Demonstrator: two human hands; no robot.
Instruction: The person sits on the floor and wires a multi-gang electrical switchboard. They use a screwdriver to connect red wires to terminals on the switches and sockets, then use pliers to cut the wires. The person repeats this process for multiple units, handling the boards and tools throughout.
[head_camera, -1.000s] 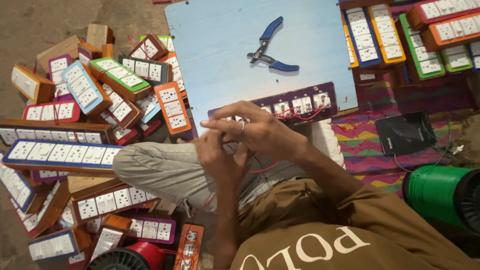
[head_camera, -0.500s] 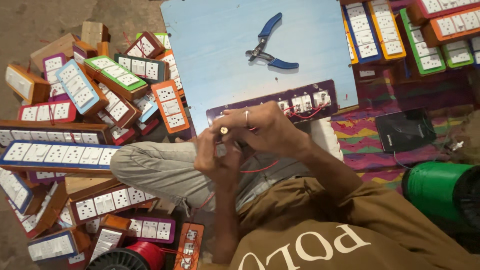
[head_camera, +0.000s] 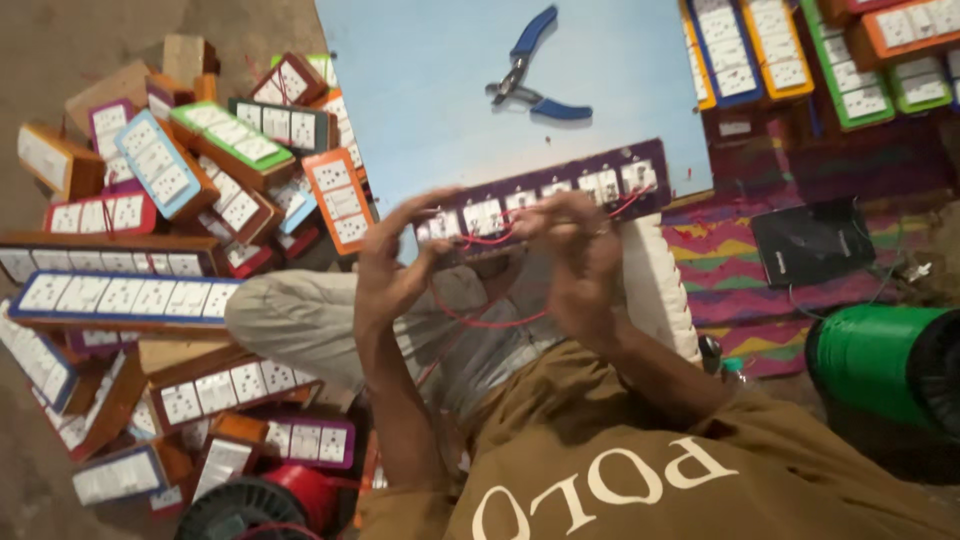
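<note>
A long purple switch board (head_camera: 600, 185) with white sockets and red wiring lies across the near edge of a light blue panel (head_camera: 440, 110). My left hand (head_camera: 392, 268) pinches a red wire (head_camera: 480, 322) at the board's left end. My right hand (head_camera: 582, 262), a ring on one finger, is curled over the red wires at the board's middle. The wire loops down over my lap. Blue-handled pliers (head_camera: 528, 78) lie on the panel beyond the board, apart from both hands.
A heap of coloured switch boards (head_camera: 190, 190) covers the floor to the left. More boards (head_camera: 800, 50) are stacked at the top right. A green spool (head_camera: 880, 360) and a black box (head_camera: 812, 242) sit on a patterned mat to the right.
Both hands have risen from my lap up to the purple board, and the view has shifted closer to it. The pliers have not moved.
</note>
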